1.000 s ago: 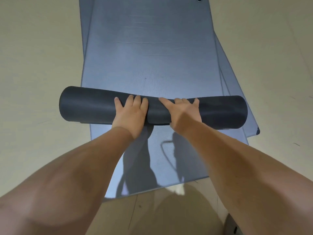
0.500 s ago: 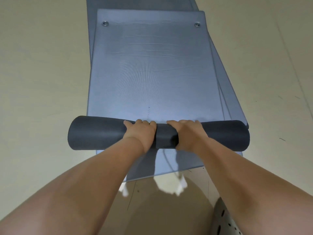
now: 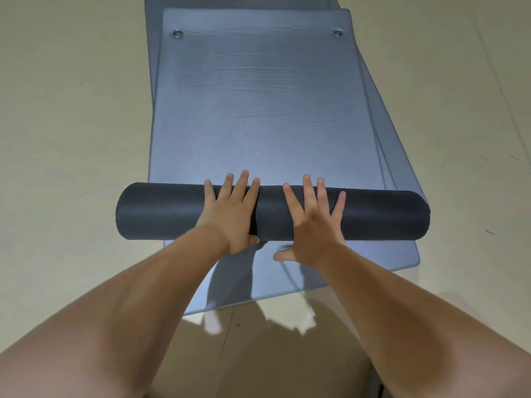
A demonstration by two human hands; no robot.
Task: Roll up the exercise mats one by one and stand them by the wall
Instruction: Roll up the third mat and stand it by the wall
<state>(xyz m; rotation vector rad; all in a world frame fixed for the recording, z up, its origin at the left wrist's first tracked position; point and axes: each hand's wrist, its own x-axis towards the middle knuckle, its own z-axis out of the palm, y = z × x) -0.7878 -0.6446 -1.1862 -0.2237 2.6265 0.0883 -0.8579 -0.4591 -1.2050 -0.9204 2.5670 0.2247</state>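
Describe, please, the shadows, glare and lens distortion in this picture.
Head view: dark arm shadows fall on the lower mat just below the rolled mat, bright patches on the floor at its near edge; the unrolled part shows a soft sheen, no harsh glare; the wide lens swells the forearms at the bottom; left hand and right hand look sharp.

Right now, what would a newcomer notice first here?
The dark roll of the half-rolled mat lies across the middle, the left hand and right hand pressed flat on top, fingers spread. Beyond it the unrolled stretch runs to two eyelets at its far corners, over lower mats stacked askew.
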